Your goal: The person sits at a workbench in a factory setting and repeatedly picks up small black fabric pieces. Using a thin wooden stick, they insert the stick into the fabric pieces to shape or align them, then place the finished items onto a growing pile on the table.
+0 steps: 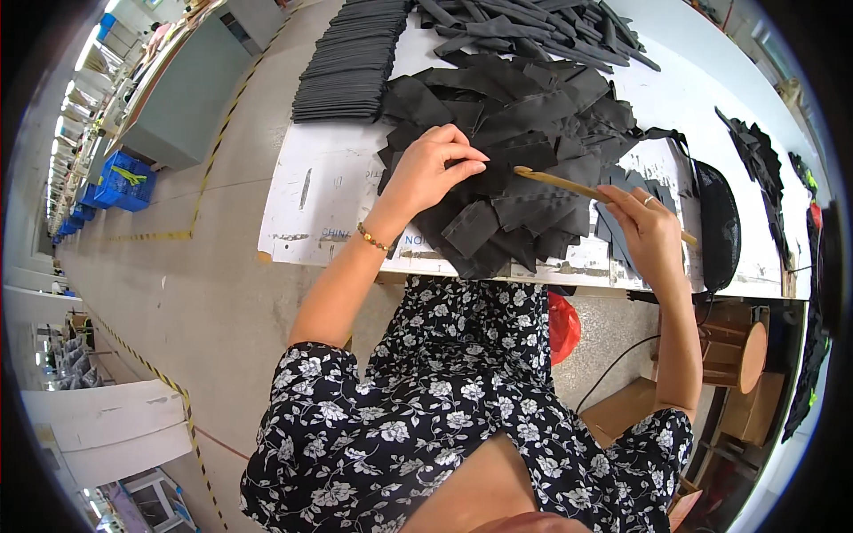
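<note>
My left hand point(434, 169) is over the pile, thumb and fingertips pinched at the edge of a black fabric piece point(500, 163). Part of that piece is hidden behind the fingers. My right hand point(641, 224) grips a slim wooden stick point(569, 184), whose narrow tip points left and reaches the fabric close to my left fingertips. Under both hands spreads a loose heap of flat black fabric pieces point(524, 213), some with stitched edges, on a white worktable point(302, 191).
A neat stack of dark fabric strips point(348, 67) stands at the far left of the table, with loose black tubes point(524, 31) beside it. A black mesh bag point(715, 226) lies at the right. Below are a red plastic bag point(562, 327) and a wooden stool point(751, 357). Blue crates point(124, 185) stand across the floor.
</note>
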### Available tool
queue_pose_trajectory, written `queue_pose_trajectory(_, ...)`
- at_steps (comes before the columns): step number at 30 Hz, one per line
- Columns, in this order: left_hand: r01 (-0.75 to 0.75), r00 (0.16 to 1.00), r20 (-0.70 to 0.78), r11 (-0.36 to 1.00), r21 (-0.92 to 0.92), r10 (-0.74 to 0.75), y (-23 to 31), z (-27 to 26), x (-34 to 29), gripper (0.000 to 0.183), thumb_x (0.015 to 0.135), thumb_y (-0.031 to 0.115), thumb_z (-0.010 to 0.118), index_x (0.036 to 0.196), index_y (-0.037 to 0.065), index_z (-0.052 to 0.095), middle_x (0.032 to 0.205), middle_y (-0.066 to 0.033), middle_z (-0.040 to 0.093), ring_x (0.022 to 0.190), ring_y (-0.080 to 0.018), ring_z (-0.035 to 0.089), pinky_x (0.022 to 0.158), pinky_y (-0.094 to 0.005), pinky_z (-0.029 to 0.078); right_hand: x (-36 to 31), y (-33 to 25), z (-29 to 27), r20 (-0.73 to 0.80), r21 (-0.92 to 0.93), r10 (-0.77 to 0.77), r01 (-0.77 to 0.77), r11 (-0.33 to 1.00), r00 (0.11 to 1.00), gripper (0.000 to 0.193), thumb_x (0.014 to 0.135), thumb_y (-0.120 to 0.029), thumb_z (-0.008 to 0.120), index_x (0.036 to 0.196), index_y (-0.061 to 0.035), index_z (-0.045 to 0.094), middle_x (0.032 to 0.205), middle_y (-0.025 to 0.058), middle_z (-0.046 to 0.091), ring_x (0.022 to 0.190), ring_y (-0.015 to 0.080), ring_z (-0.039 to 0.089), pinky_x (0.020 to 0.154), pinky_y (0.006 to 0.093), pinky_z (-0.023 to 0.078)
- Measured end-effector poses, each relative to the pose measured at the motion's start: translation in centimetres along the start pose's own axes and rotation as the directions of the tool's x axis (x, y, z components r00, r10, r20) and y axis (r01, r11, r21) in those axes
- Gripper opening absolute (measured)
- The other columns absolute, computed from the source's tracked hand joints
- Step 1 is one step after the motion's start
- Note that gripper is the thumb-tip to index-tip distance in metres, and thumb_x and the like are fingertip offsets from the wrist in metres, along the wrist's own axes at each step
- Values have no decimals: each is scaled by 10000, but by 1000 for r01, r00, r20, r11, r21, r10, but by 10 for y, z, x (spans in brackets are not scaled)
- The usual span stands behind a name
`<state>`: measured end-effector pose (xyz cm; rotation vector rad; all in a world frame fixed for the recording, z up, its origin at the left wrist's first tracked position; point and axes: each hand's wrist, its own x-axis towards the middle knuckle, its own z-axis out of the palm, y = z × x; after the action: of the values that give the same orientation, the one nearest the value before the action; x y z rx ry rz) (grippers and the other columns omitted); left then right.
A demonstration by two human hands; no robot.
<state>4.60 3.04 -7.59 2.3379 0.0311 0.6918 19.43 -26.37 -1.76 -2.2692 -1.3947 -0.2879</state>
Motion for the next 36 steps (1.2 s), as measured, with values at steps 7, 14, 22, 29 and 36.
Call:
queue_pose_trajectory(7,-138,990,-7,987,80,139,40,10,1,156,779,179,739,917,105,747,867,-52,587,860,-219,562,761,-313,463,5,-24,39,-74,2,-200,200,980,977,293,810,-83,669,1101,-81,639,748,86,586,680,275,609,609,393,497)
queue_pose_trajectory(14,-204,717,-697,963,-178,23,74,12,-43,722,805,402,756,1323,33,412,1097,-79,585,1065,-255,586,856,-388,532,-17,-65,64,229,736,60,-213,643,972,299,936,17,516,1230,18,574,862,83,618,685,118,566,620,246,460)
queue_pose_trajectory(22,-40,843,-30,-6,-999,-536,70,69,-59,382,981,325,545,1115,-27,611,948,-134,686,1036,-252,643,907,-386,516,-12,-127,131,-47,702,198,-109,704,979,321,942,-49,562,1227,31,436,867,190,665,741,257,683,651,315,516)
queue_pose_trajectory(29,-22,853,-15,-7,-1000,-522,68,48,-68,356,966,307,571,1112,-13,623,891,-106,685,1047,-260,641,857,-372,544,-18,-150,150,-174,729,186,0,684,967,339,947,28,497,1239,88,336,1297,294,527,1191,336,570,932,357,480)
queue_pose_trajectory(36,-73,881,-43,-46,-996,-472,73,56,-71,353,958,315,581,1107,1,641,1000,-151,689,1045,-265,641,836,-355,555,-18,-153,139,-99,838,265,-63,541,959,335,941,72,472,1254,74,355,1290,239,490,1255,291,493,1025,363,402)
